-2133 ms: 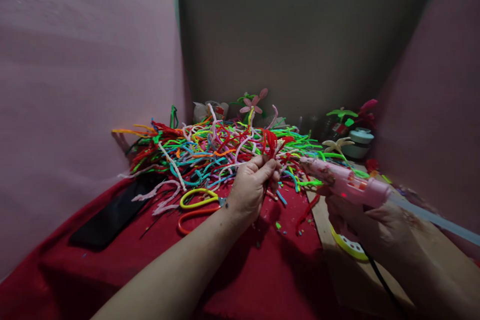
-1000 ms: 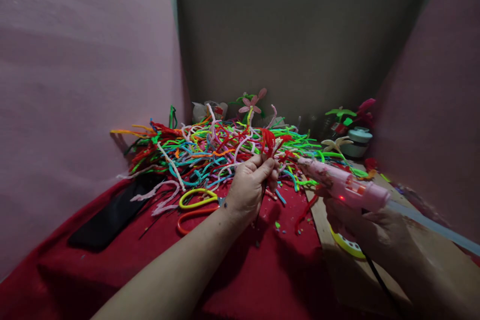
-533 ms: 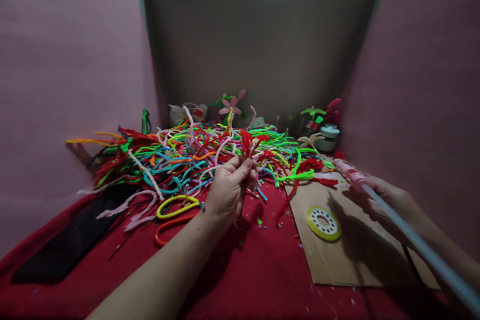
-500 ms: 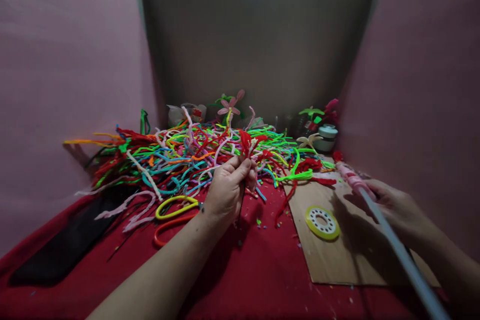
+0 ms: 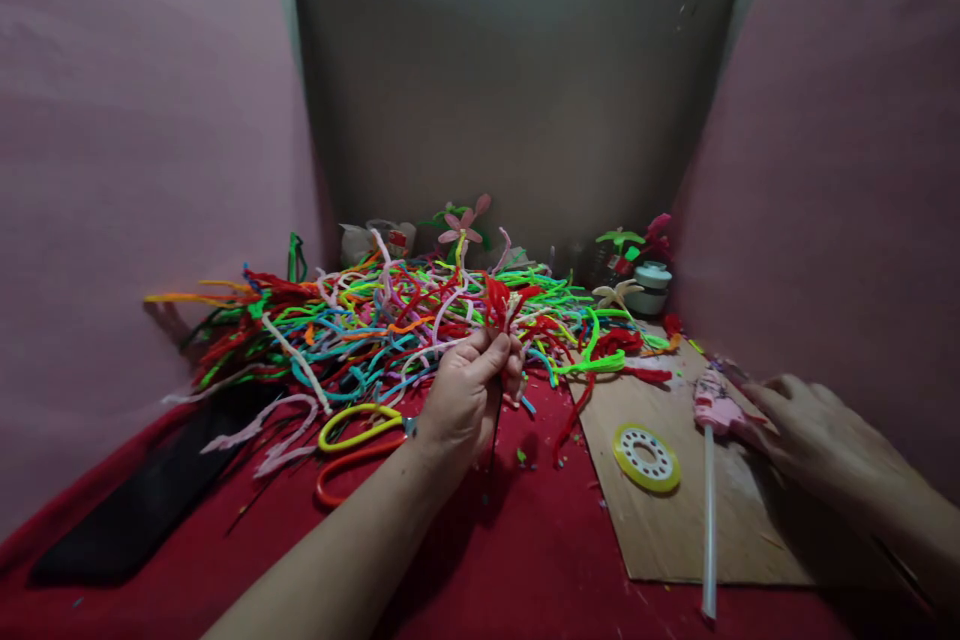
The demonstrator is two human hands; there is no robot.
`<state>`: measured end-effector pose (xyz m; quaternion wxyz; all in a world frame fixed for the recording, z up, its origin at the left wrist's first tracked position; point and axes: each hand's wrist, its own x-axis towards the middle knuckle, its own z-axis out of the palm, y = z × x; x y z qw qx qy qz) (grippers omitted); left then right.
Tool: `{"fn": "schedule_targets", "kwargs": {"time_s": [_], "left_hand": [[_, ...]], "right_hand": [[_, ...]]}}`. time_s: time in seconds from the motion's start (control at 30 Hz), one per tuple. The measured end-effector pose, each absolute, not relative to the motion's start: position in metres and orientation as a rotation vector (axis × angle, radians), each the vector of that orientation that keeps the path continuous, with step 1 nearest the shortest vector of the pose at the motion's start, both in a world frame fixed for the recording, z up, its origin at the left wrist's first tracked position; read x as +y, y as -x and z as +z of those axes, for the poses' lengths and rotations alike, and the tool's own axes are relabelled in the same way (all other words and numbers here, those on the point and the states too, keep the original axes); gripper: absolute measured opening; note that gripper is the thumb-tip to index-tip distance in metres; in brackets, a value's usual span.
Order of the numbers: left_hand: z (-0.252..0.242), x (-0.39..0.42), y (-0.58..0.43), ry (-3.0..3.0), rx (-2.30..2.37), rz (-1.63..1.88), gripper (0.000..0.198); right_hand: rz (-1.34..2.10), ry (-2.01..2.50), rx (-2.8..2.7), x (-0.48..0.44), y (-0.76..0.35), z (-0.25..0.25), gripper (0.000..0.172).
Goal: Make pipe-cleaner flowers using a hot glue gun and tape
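My left hand (image 5: 472, 385) is closed in a pinch around a red pipe-cleaner flower (image 5: 498, 305) with pale strands at its centre, held upright over the table. To the right, a pink hot glue gun (image 5: 716, 402) rests on a cardboard sheet (image 5: 600, 420), a long clear glue stick (image 5: 709, 520) poking out toward me. My right hand (image 5: 814, 425) is at the gun's handle, its fingers curled and partly hidden. A yellow-rimmed tape roll (image 5: 646, 458) lies flat on the cardboard between my hands.
A large heap of coloured pipe cleaners (image 5: 360, 320) covers the back of the table. Scissors (image 5: 360, 440) with yellow and red handles lie left of my left arm, beside a black flat object (image 5: 142, 500). A lidded jar (image 5: 649, 288) stands at the back right.
The glue gun has come down onto the cardboard and turned, so its glue stick points straight toward me. My left hand keeps its pinch on the flower. The view has shifted slightly.
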<state>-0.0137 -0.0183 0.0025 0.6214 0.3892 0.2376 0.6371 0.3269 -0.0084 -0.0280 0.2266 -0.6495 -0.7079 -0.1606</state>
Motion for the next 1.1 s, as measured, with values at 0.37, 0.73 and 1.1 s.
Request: {"fn": "schedule_targets", "kwargs": {"time_s": [0.37, 0.73, 1.1], "left_hand": [[0.005, -0.034, 0.004, -0.841, 0.412, 1.360, 0.017], [0.003, -0.034, 0.002, -0.812, 0.448, 1.334, 0.019], [0.007, -0.041, 0.002, -1.232, 0.815, 1.539, 0.011]], "right_hand": [[1.369, 0.764, -1.139, -0.028, -0.130, 0.011, 0.014], [1.341, 0.580, -1.070, -0.024, -0.114, 0.006, 0.009], [0.902, 0.887, -1.421, -0.039, -0.122, 0.022, 0.011]]}}
